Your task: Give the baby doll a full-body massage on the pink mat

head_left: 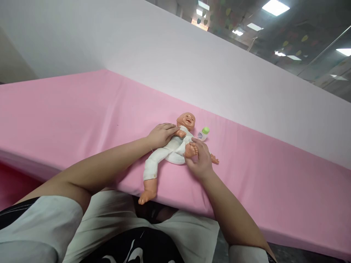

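A plastic baby doll [175, 148] in white clothes lies on its back on the pink sheet [82, 113], head away from me. One bare leg reaches past the near edge of the mattress. My left hand [161, 134] rests on the doll's chest and arm, fingers laid flat over it. My right hand [200, 157] grips the doll's raised bare foot. A small white bottle with a green cap [203, 133] lies just right of the doll's head, apart from both hands.
A white padded wall [192, 62] rises behind the pink mattress. The mattress's near edge [192, 210] runs in front of my lap. Ceiling lights [275, 7] and glass partitions show at the upper right.
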{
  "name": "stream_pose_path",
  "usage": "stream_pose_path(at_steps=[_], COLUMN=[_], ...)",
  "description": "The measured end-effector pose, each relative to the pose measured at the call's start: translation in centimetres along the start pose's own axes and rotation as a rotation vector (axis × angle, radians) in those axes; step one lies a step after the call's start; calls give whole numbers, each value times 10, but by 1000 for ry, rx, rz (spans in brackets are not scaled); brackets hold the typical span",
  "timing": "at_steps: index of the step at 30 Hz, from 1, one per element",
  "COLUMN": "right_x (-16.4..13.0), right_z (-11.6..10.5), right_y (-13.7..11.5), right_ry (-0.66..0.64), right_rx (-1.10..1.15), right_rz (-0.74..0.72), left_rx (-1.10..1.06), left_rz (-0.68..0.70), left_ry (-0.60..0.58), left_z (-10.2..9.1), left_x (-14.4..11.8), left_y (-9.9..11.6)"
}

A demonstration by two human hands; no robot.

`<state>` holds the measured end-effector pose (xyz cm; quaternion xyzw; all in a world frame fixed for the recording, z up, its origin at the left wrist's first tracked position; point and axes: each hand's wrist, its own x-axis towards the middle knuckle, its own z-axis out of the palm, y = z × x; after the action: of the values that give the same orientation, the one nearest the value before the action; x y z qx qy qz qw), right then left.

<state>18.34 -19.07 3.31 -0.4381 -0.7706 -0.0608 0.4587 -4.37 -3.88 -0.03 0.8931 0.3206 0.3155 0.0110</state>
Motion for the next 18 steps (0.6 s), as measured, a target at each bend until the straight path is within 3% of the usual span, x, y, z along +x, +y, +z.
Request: stream_pose_path(at_steps=[3, 5, 9, 13, 18], right_x=[-2, -3, -5, -6, -15], right_z=[7, 9, 4, -1, 5], right_y=[15, 18, 7, -18, -46], right_ry=[-98, -95, -44, -65, -352], right_rx=[24, 43, 51, 69, 263], right_rz=[201, 215, -7, -227, -393], left_rx=[2, -42, -214, -430, -763], left_rz=[1, -29, -204, -575, -1006], left_ry=[-20, -10, 75, 210, 399], left_z=[0, -1, -4, -2, -1], left_x=[1, 1, -1, 1, 5], left_y=[-1, -2, -8, -30, -73])
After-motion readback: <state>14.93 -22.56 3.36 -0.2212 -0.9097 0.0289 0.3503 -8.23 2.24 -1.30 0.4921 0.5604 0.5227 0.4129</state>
